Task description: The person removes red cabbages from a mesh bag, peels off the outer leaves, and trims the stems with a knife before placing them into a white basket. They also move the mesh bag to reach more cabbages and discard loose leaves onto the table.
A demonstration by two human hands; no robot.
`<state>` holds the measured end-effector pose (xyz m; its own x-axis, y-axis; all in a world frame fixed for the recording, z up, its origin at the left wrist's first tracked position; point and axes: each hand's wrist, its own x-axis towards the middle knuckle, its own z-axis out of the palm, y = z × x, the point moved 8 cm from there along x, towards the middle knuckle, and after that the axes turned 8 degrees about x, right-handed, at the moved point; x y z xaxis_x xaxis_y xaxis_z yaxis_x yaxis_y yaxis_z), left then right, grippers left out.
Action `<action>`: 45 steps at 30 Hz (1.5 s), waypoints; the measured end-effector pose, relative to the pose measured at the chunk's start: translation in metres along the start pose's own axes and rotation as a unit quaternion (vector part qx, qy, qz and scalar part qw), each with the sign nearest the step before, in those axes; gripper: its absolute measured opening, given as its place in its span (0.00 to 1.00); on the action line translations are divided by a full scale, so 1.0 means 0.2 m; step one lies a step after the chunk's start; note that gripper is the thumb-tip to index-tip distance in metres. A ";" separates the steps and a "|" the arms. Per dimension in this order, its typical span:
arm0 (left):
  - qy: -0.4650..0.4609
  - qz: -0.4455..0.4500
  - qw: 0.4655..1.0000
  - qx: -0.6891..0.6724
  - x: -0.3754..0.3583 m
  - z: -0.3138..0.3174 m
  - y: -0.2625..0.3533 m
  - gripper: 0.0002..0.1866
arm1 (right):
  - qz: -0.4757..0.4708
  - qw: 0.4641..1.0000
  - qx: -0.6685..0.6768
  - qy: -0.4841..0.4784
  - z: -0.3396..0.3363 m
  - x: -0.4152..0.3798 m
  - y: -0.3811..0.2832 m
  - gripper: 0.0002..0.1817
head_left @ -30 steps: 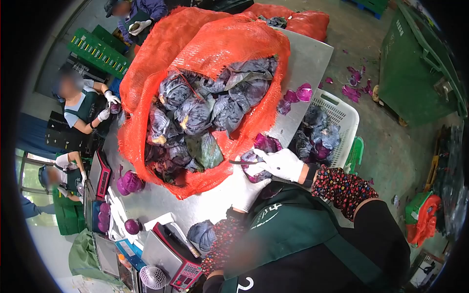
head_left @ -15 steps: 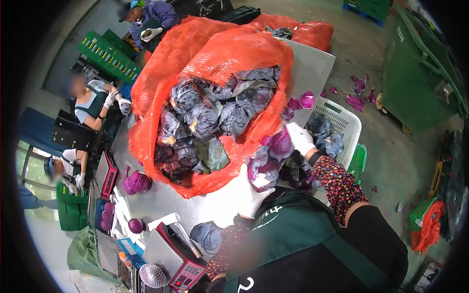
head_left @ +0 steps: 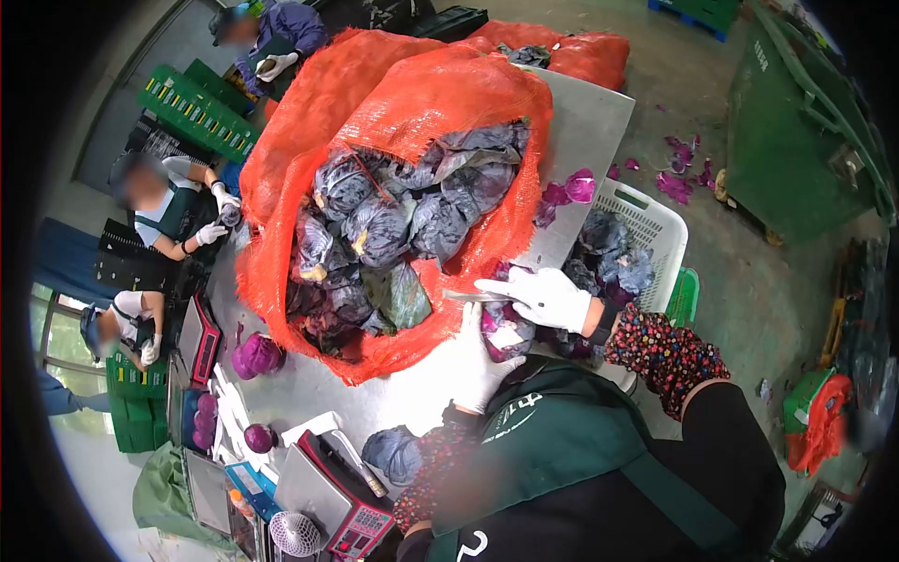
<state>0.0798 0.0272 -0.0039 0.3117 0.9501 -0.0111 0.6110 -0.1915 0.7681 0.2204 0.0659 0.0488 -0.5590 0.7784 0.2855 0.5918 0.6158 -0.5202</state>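
Observation:
Gloved in white, my left hand grips a red cabbage close to my apron, thumb along its lower side. The cabbage shows a pale cut patch and purple leaves. My right hand, also gloved, is closed round a knife, its blade pointing left across the top of the cabbage and the handle hidden in the glove. Just beyond lies an open orange mesh sack full of dark-leaved red cabbages. Under my right forearm is a white basket with loose outer leaves.
Purple leaf pieces lie on the metal table. Left of me are a scale, a whole cabbage and trimmed cabbages. Several people work across the table. A green bin stands at right.
My right hand has come left from the cabbage's far side to above it, and the knife now shows. My left hand stays on the cabbage. A worker opposite has shifted their arms.

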 end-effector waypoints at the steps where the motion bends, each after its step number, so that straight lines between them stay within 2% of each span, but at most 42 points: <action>1: 0.009 0.018 0.999 0.041 -0.01 0.02 -0.02 0.64 | -0.038 0.998 0.015 0.042 0.05 0.02 0.02 0.28; 2: 0.018 0.038 0.996 0.082 -0.02 0.04 -0.03 0.64 | -0.037 0.998 0.016 0.041 0.12 0.04 0.06 0.28; 4: 0.028 0.028 0.996 0.086 -0.01 0.02 -0.02 0.64 | -0.051 0.962 0.241 0.121 0.14 0.07 0.13 0.12; 5: 0.040 0.019 0.995 0.089 -0.01 0.00 -0.01 0.64 | -0.067 0.993 0.045 0.091 0.15 0.09 0.11 0.03; 8: 0.023 -0.008 0.991 0.135 -0.01 -0.02 0.01 0.65 | -0.048 0.990 0.114 0.066 0.12 0.09 0.08 0.04; 9: 0.044 0.009 0.989 0.142 -0.01 -0.03 0.03 0.63 | -0.086 0.969 0.214 0.094 0.05 0.09 0.03 0.08; 10: 0.045 0.007 0.989 0.143 -0.01 -0.02 -0.01 0.63 | -0.087 0.968 0.215 0.093 0.00 0.07 0.00 0.08; 12: 0.032 -0.026 0.999 0.017 0.03 0.00 -0.08 0.62 | -0.083 0.987 0.099 0.094 -0.13 -0.01 -0.11 0.16; 13: 0.091 0.015 0.985 0.148 0.01 -0.07 0.01 0.58 | -0.080 0.985 0.120 0.094 -0.15 -0.06 -0.10 0.17; 14: 0.092 0.015 0.985 0.148 0.02 -0.08 0.01 0.58 | -0.071 0.984 0.101 0.131 -0.14 -0.12 -0.04 0.17; 16: 0.096 -0.102 0.984 0.106 0.01 -0.10 -0.09 0.55 | 0.042 0.985 0.088 0.144 -0.23 -0.24 0.05 0.15; 18: 0.110 -0.097 0.984 0.100 0.01 -0.13 -0.08 0.52 | 0.148 0.968 0.055 0.195 -0.27 -0.39 0.25 0.13; 19: 0.113 -0.072 0.986 0.099 0.01 -0.12 -0.05 0.51 | 0.212 0.959 -0.028 0.187 -0.22 -0.48 0.38 0.14; 20: 0.116 -0.046 0.987 0.098 0.01 -0.11 -0.03 0.51 | 0.263 0.944 -0.113 0.163 -0.26 -0.51 0.38 0.16; 22: 0.118 -0.028 0.988 0.097 0.02 -0.08 -0.02 0.49 | 0.254 0.945 -0.020 0.204 -0.22 -0.54 0.41 0.20; 24: 0.114 -0.011 0.989 0.096 0.01 -0.05 -0.02 0.47 | 0.256 0.938 0.118 0.201 -0.16 -0.49 0.32 0.15; 25: 0.108 -0.018 0.991 0.076 0.02 -0.04 -0.05 0.46 | 0.253 0.941 0.148 0.171 -0.09 -0.45 0.28 0.15; 28: 0.103 -0.038 0.992 0.058 0.03 -0.06 -0.01 0.42 | 0.279 0.874 0.380 0.121 0.18 -0.34 0.19 0.18; 30: 0.109 -0.032 0.993 0.034 0.02 -0.03 -0.02 0.41 | 0.289 0.851 0.410 0.153 0.27 -0.27 0.13 0.20; 32: 0.107 -0.023 0.994 0.025 0.02 -0.02 -0.02 0.39 | 0.245 0.890 0.318 0.219 0.23 -0.21 0.05 0.21; 33: 0.121 -0.018 0.992 0.020 0.02 -0.04 -0.01 0.38 | 0.218 0.887 0.325 0.245 0.26 -0.19 0.04 0.19; 34: 0.136 -0.013 0.991 0.014 0.01 -0.04 0.00 0.37 | 0.243 0.890 0.319 0.218 0.30 -0.19 0.05 0.15; 37: 0.142 -0.036 0.989 0.008 0.01 -0.03 -0.04 0.35 | 0.236 0.880 0.343 0.231 0.33 -0.17 0.06 0.13; 38: 0.135 -0.059 0.989 0.009 0.01 -0.02 -0.07 0.35 | 0.241 0.857 0.390 0.233 0.35 -0.15 0.09 0.13; 39: 0.146 -0.031 0.989 0.001 0.02 -0.02 -0.07 0.34 | 0.246 0.833 0.437 0.236 0.36 -0.14 0.12 0.13; 40: 0.145 -0.031 0.989 0.000 0.01 -0.02 -0.09 0.34 | 0.247 0.832 0.437 0.236 0.37 -0.14 0.13 0.13; 42: 0.103 0.005 0.992 0.069 0.02 -0.03 -0.04 0.42 | 0.251 0.870 0.375 0.199 0.33 -0.11 0.11 0.11; 43: 0.105 0.005 0.992 0.070 0.02 -0.07 -0.03 0.42 | 0.250 0.872 0.372 0.197 0.35 -0.11 0.13 0.10; 45: 0.003 -0.002 1.000 -0.030 0.02 -0.09 0.03 0.55 | 0.236 0.884 0.357 0.190 0.35 -0.10 0.15 0.10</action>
<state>0.0718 0.0340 0.0132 0.3052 0.9522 -0.0115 0.5673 -0.1721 0.8053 0.2098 0.0599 -0.0289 -0.0329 0.9962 0.0806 0.1148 0.0839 -0.9898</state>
